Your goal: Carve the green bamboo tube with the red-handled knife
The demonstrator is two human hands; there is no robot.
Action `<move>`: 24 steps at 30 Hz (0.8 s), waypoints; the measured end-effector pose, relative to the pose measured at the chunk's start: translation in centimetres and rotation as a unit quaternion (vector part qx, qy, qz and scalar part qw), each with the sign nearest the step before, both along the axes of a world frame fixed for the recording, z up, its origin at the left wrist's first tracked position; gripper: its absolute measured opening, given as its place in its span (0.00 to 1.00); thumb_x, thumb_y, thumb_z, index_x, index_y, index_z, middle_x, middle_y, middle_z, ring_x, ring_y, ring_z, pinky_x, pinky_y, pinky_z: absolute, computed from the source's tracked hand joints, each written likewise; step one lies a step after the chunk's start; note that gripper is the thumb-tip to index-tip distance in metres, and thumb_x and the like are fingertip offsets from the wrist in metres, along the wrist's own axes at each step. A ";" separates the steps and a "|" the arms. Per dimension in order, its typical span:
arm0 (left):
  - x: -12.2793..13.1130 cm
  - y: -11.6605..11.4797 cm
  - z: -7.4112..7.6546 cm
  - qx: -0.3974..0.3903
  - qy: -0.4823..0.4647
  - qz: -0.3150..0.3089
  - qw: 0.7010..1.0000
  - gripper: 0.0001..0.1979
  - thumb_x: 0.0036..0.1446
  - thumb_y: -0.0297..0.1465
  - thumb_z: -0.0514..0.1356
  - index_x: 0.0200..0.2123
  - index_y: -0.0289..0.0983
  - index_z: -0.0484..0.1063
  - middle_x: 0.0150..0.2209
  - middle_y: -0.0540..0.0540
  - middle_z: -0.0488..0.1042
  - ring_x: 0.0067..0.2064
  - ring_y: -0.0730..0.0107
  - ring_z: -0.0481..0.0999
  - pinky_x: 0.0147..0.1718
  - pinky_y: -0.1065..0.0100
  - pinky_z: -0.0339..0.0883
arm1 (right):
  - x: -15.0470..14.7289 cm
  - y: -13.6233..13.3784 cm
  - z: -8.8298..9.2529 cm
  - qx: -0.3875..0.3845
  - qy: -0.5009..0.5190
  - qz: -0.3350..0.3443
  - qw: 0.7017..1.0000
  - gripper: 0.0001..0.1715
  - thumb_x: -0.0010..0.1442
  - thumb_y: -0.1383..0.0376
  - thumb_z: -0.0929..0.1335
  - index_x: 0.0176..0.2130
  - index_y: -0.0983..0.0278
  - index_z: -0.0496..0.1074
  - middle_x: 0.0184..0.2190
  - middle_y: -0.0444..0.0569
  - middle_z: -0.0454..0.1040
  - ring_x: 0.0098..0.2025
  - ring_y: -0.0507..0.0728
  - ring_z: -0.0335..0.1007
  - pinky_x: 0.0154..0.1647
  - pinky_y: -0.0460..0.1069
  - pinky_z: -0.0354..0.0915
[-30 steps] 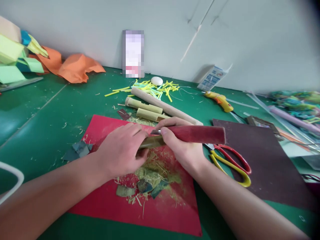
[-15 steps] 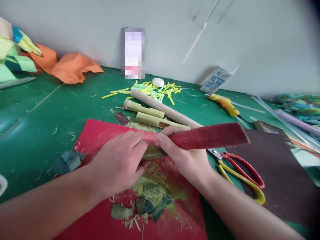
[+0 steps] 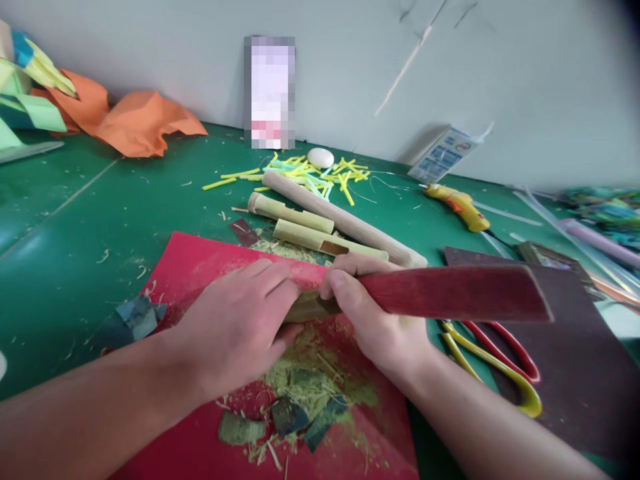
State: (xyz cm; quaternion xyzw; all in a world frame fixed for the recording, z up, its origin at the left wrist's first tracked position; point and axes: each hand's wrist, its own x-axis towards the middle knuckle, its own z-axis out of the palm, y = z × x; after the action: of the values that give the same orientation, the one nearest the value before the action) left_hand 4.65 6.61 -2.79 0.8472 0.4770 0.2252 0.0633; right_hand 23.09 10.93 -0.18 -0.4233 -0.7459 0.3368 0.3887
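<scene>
My left hand (image 3: 245, 317) is closed round a short bamboo piece (image 3: 311, 307), held above a red sheet (image 3: 195, 257). My right hand (image 3: 383, 310) grips a dark red flat bar (image 3: 460, 293), which sticks out to the right and widens toward its end. The right fingertips lie against the bamboo's right end, and the hand hides the bar's other end. Under the hands, the red sheet carries pale shavings (image 3: 300, 363) and several dark sandpaper-like scraps (image 3: 287, 415). Two cut bamboo pieces (image 3: 300, 217) and a pale round stick (image 3: 345, 220) lie just beyond.
Scissors (image 3: 510, 373) with red and yellow handles lie right of my right hand, beside a dark brown sheet (image 3: 570, 393). Farther back are a yellow glue gun (image 3: 460, 207), yellow tube bits (image 3: 345, 180), a white oval object (image 3: 321, 158) and orange paper (image 3: 150, 123).
My right hand has slid to the right with the dark red bar, which now reaches farther out over the scissors. My left hand keeps its hold on the bamboo. The view has shifted slightly.
</scene>
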 end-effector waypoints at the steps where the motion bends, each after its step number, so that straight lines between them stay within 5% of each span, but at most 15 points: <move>1: 0.0 0.0 0.0 0.002 -0.001 0.000 1.000 0.04 0.56 0.30 0.63 0.37 0.38 0.73 0.42 0.40 0.78 0.42 0.51 0.79 0.39 0.52 0.77 | 0.0 0.0 -0.1 0.000 -0.002 -0.002 1.000 0.15 0.57 0.64 0.66 0.20 0.61 0.70 0.18 0.42 0.70 0.22 0.50 0.64 0.23 0.46 0.63; 15: 0.0 0.5 0.3 -0.027 -0.016 -0.014 0.999 0.05 0.60 0.30 0.61 0.37 0.34 0.73 0.39 0.40 0.77 0.41 0.53 0.77 0.35 0.56 0.73 | -0.3 0.1 0.9 0.026 -0.081 0.022 0.996 0.16 0.58 0.64 0.67 0.20 0.62 0.67 0.18 0.41 0.68 0.20 0.48 0.61 0.21 0.45 0.58; 20: -0.1 0.6 0.2 0.007 -0.020 -0.026 0.999 0.06 0.63 0.31 0.57 0.34 0.35 0.71 0.33 0.43 0.74 0.35 0.56 0.75 0.30 0.59 0.68 | -1.2 -0.3 0.5 0.116 -0.065 0.023 0.991 0.17 0.57 0.68 0.65 0.18 0.62 0.64 0.14 0.39 0.62 0.17 0.47 0.55 0.21 0.46 0.57; 24: -0.3 0.7 0.2 -0.021 -0.029 -0.014 0.999 0.06 0.61 0.33 0.60 0.37 0.35 0.72 0.35 0.43 0.75 0.39 0.56 0.76 0.34 0.59 0.69 | -1.3 0.0 0.2 0.015 -0.088 -0.023 0.996 0.16 0.57 0.64 0.66 0.19 0.62 0.66 0.15 0.41 0.63 0.19 0.48 0.57 0.18 0.46 0.53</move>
State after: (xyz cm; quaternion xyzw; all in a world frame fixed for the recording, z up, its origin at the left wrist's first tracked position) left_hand 4.34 7.33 -2.63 0.8453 0.4677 0.2390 0.0978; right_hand 21.82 10.91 0.05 -0.4624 -0.7722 0.2782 0.3353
